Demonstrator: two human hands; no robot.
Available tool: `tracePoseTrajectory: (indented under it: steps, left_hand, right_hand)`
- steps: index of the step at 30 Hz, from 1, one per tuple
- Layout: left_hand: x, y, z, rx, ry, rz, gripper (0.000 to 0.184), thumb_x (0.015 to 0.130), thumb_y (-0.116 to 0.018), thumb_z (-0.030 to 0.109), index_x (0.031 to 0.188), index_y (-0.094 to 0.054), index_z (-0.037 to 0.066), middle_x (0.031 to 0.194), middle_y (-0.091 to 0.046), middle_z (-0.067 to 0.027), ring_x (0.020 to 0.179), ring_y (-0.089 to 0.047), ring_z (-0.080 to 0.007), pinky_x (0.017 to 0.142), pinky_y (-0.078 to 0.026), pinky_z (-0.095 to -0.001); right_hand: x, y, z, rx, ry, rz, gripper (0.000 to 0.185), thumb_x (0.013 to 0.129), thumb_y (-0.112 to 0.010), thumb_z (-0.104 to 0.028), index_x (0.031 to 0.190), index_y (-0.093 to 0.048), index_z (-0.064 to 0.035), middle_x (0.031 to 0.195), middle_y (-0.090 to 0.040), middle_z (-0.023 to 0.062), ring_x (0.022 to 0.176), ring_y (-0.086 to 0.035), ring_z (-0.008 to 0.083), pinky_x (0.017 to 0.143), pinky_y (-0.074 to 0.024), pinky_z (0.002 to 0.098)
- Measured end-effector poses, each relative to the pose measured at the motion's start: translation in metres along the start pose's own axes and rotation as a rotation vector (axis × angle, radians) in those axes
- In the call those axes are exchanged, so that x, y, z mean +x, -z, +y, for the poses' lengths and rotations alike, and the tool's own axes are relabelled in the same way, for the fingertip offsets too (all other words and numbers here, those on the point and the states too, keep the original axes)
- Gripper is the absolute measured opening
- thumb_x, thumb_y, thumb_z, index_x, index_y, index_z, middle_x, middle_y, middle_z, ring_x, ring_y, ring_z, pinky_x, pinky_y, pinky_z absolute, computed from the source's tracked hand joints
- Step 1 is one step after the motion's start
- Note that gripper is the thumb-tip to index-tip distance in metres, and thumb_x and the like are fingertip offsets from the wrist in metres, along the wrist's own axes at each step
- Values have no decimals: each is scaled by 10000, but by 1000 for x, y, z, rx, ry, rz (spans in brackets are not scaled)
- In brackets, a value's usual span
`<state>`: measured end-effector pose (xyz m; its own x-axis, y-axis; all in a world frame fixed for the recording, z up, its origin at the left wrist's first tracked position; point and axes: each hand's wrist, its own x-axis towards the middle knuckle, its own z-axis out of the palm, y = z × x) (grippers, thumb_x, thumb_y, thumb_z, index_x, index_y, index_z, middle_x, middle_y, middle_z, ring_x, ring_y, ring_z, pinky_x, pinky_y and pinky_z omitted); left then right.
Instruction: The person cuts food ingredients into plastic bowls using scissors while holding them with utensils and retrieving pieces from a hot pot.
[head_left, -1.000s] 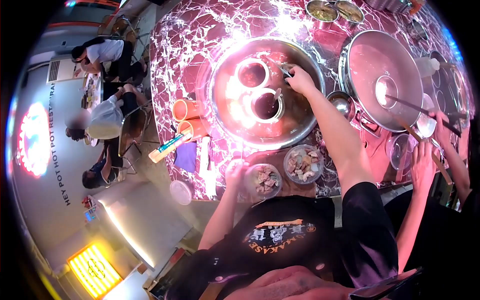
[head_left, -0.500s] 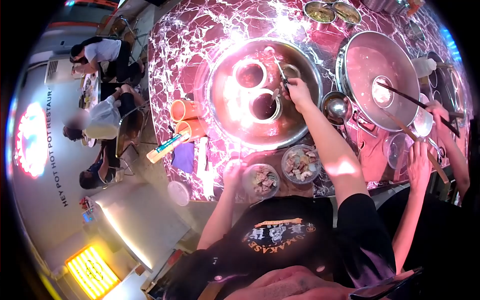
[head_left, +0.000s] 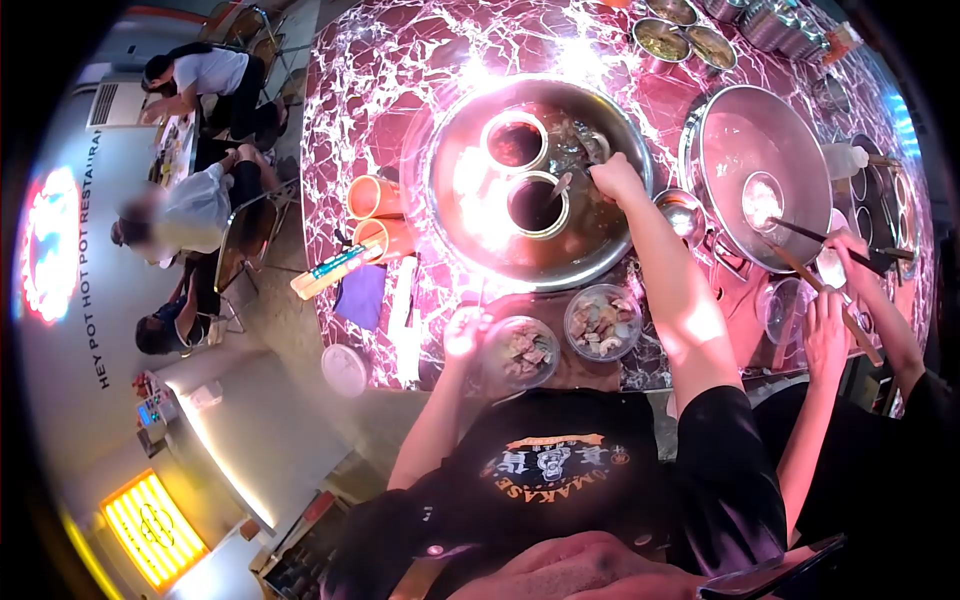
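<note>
Over the large round metal pot (head_left: 640, 225) of reddish-brown broth, my right hand (head_left: 618, 180) is closed around the handle of a ladle (head_left: 592, 145). The ladle's head is down at the broth and partly hidden. Two cylindrical containers stand in the pot: an upper one (head_left: 489, 150) and a lower one (head_left: 563, 212) with a spoon (head_left: 562, 184) leaning in it. My left hand (head_left: 465, 330) rests near the table edge with loosely bent fingers, nothing visible in it. Beside it are a clear bowl of pale chunks (head_left: 525, 350) and a second similar bowl (head_left: 602, 322).
At right, a co-worker's hands (head_left: 828, 325) hold long sticks over a second pot (head_left: 700, 205). A metal ladle (head_left: 680, 215) lies between the pots. Orange cups (head_left: 375, 197), a wood-handled brush (head_left: 335, 272) and a white round lid (head_left: 345, 370) are at left. Seated people (head_left: 190, 215) are beyond.
My right hand has shifted slightly right, and the ladle's head has moved from the pot's far side toward my hand, lower in the broth. The view has shifted a little. My left hand stays beside the bowl.
</note>
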<state>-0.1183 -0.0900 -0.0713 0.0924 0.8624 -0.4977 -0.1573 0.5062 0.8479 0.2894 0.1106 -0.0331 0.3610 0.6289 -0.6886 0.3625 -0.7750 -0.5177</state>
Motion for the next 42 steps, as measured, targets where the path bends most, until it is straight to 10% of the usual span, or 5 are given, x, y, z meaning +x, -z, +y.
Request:
tracePoseTrajectory:
  steps: [4, 24, 37, 42]
  left_hand:
    - [-2, -6, 2, 9, 23, 46, 114, 1012, -578, 117, 1046, -646, 32, 883, -706, -53, 743, -625, -114, 728, -532, -264]
    - [-2, -3, 0, 92, 28, 11, 142, 1032, -562, 150, 1091, -614, 32, 936, -701, -66, 764, -675, -131, 642, -547, -254]
    - [-4, -5, 2, 76, 38, 8, 164, 1027, -584, 207, 1078, -631, 58, 932, -703, -54, 770, -663, -119, 666, -547, -265]
    - [-2, -3, 0, 55, 37, -16, 173, 1029, -578, 202, 1088, -622, 45, 936, -700, -64, 761, -671, -127, 665, -550, -266]
  right_hand:
    - [-19, 6, -12, -296, 94, 146, 693, 822, -644, -352, 1351, -410, 30, 1276, -624, 276, 1195, -612, 403, 1029, -464, 465]
    - [-36, -6, -23, -523, 225, 90, 712, 835, -667, -366, 1412, -435, -21, 1240, -670, 205, 1169, -642, 354, 1010, -485, 444]
    - [12, -24, 1, -181, 420, 261, 466, 812, -757, -309, 1175, -590, -69, 1139, -692, 179, 1118, -656, 340, 955, -500, 418]
    - [26, -30, 7, 361, 359, 9, 154, 929, -649, -156, 1009, -649, -25, 838, -688, 84, 663, -637, 177, 583, -508, 310]
